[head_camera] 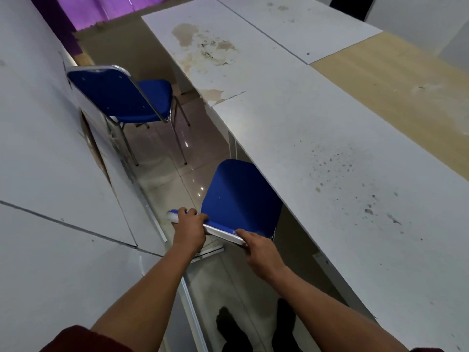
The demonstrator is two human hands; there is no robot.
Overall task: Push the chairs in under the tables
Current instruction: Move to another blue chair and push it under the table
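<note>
- The left hand [189,226] and the right hand [258,250] both grip the top rail of the near blue chair [241,196]; the fingers of each hand are curled and clamped on the metal edge.
- Ahead of the fingers, the seat of this chair is partly under the long white table [342,161].
- The table surface to the right of the fingers is stained, with brown patches and dark specks.
- Far beyond the left fingers, the second blue chair [121,97] stands out in the aisle, apart from the table, its backrest near the white wall [38,148].
- Below the fingers is a glossy tiled floor [177,179].
- 2 dark red sleeves [83,339] show at the bottom edge.
</note>
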